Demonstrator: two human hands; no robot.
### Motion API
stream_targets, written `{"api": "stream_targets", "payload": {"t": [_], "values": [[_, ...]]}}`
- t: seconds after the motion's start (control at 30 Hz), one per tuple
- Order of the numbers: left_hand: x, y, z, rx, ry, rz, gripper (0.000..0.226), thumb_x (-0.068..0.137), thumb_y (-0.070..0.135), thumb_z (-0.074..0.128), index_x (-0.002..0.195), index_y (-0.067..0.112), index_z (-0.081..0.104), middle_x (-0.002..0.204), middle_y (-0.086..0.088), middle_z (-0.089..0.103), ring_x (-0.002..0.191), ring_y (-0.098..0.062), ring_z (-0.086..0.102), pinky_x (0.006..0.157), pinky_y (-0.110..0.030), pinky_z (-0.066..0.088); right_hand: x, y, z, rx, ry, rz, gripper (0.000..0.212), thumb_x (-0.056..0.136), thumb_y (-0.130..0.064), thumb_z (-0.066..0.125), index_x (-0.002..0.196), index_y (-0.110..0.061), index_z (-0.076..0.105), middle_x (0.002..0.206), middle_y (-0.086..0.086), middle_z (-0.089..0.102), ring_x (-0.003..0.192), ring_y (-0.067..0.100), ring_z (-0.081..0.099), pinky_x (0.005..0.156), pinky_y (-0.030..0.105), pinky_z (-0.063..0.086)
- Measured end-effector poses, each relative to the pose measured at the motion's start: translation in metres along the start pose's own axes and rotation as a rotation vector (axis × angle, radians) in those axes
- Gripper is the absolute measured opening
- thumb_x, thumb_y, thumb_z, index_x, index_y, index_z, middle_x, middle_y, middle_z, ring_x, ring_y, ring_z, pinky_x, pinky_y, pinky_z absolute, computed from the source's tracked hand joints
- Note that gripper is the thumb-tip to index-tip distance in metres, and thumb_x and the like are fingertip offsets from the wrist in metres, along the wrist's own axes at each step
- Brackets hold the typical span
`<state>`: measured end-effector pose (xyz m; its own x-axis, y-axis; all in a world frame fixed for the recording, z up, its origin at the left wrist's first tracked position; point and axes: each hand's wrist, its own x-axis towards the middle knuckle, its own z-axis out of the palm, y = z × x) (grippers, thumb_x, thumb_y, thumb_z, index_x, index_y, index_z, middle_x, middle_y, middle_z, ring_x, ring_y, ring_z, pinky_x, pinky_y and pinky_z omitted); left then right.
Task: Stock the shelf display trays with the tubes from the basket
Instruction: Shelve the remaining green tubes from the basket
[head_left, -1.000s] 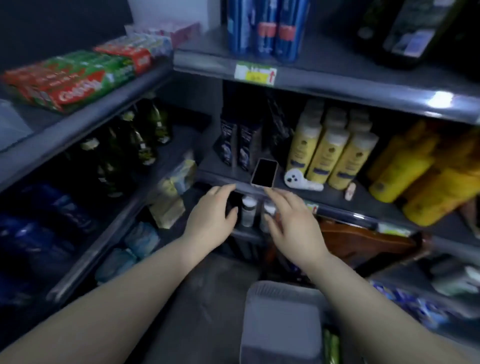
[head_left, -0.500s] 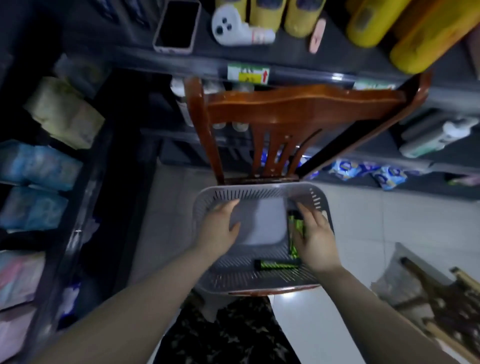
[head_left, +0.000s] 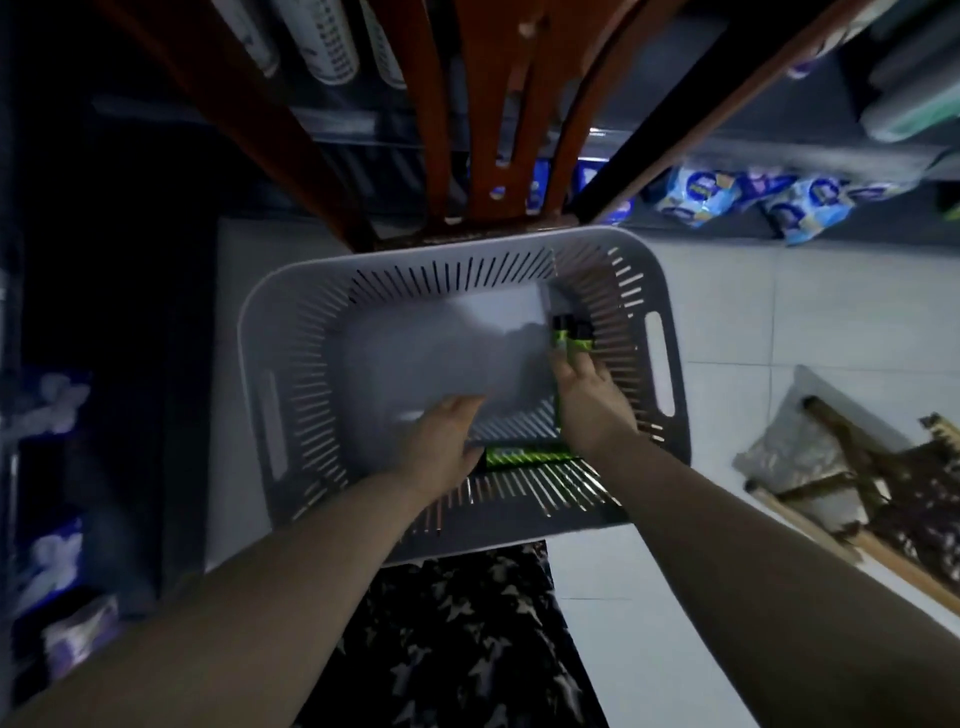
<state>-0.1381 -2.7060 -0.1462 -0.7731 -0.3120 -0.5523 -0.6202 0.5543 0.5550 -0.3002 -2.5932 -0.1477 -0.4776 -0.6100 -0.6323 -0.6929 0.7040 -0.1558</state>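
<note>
A grey slotted plastic basket (head_left: 291, 322) sits on a wooden chair seat below me. Both my hands are inside it. My right hand (head_left: 589, 410) grips two green tubes with black caps (head_left: 569, 335) at the basket's right side, the caps pointing away from me. A third green tube (head_left: 524, 457) lies flat along the near wall of the basket floor, between my wrists. My left hand (head_left: 444, 447) reaches down beside that lying tube with fingers loosely bent; whether it touches the tube is hidden.
The brown chair back (head_left: 483, 130) rises just beyond the basket, against the dark shelves. Blue-white packets (head_left: 727, 195) lie on the low right shelf. A pale tiled floor (head_left: 805, 312) spreads to the right, with wooden sticks on a sack (head_left: 852, 467).
My view has swung from the shelf down to the basket and closed in. My right hand has closed round the two tubes, and my left hand has moved toward the lying tube.
</note>
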Motion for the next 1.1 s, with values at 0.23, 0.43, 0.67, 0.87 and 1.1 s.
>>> {"api": "stream_targets", "payload": {"t": [0.23,0.43,0.67,0.87,1.1], "values": [[0.041,-0.009,0.042,0.081,-0.222,0.140,0.063,0.086,0.017,0.065,0.142,0.013,0.038,0.146,-0.012,0.040,0.133,-0.027,0.038,0.110,-0.028,0.027,0.035,0.009,0.023,-0.397,0.003,-0.134,0.063,0.086,-0.003,0.047,0.146,-0.016,0.030,0.156,0.010,0.018,0.145,0.035,0.003,0.116,0.049,0.007],[0.060,-0.008,0.078,0.160,-0.240,0.174,0.043,0.097,0.039,0.041,0.122,0.008,0.058,0.123,-0.016,0.061,0.109,-0.031,0.059,0.083,-0.031,0.048,0.038,0.016,0.019,-0.712,0.012,-0.230,0.068,0.078,-0.012,0.059,0.142,-0.016,0.036,0.149,0.016,0.026,0.144,0.041,0.004,0.105,0.058,-0.015],[0.059,-0.021,0.059,0.065,-0.195,-0.033,0.035,0.089,0.005,0.047,0.123,-0.002,0.047,0.126,-0.019,0.051,0.116,-0.031,0.050,0.100,-0.036,0.039,0.041,0.015,0.014,-0.763,0.022,-0.230,0.054,0.083,-0.014,0.054,0.135,-0.012,0.042,0.148,0.020,0.026,0.143,0.044,0.002,0.107,0.060,-0.015],[0.048,-0.077,0.013,0.157,0.071,-0.243,0.045,0.082,0.004,0.048,0.127,0.004,0.046,0.121,-0.022,0.057,0.110,-0.038,0.055,0.096,-0.039,0.041,0.046,0.011,0.004,-0.688,0.035,-0.295,0.053,0.085,-0.020,0.057,0.136,-0.017,0.043,0.147,0.015,0.033,0.144,0.042,0.005,0.107,0.059,-0.016],[0.037,-0.058,-0.017,-0.488,0.170,-0.356,0.021,0.096,0.036,0.047,0.093,0.015,0.048,0.087,-0.014,0.057,0.080,-0.027,0.054,0.068,-0.033,0.041,0.040,-0.023,-0.004,0.174,0.109,-0.299,0.030,0.084,-0.021,0.065,0.111,-0.015,0.055,0.103,0.008,0.064,0.099,0.028,0.056,0.085,0.034,0.041]]}}
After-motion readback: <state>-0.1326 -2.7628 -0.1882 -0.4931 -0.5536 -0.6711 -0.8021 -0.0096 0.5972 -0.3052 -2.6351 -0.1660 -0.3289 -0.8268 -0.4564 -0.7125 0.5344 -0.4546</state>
